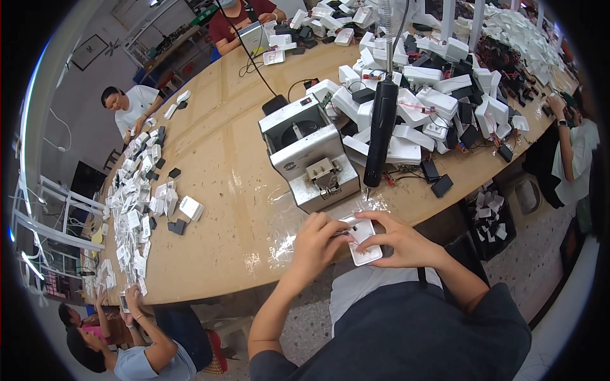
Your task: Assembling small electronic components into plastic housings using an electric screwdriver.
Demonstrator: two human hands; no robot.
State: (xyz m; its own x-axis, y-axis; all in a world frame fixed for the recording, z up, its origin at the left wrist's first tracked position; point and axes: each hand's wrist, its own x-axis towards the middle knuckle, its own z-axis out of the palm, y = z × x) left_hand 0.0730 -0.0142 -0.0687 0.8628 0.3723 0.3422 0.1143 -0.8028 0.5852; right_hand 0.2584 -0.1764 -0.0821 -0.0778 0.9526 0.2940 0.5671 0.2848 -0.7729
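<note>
At the table's near edge, a small open white plastic housing [366, 254] is held between my two hands. My right hand [400, 240] grips it from the right, thumb reaching over its inside. My left hand [319, 241] is closed at its left side, fingertips pinching something small and dark at the housing's opening; what it is I cannot make out. Just beyond hangs a black electric screwdriver [382, 130], tip down, untouched. Left of it stands a metal screw-feeder machine [311, 155] with an open top.
White housings, black boxes and wired parts form a big pile [438, 105] at the right. Another pile of white parts [132, 209] runs along the left edge of the table [222, 241]. A crate [489, 219] of white pieces stands below right. Several people work around the table.
</note>
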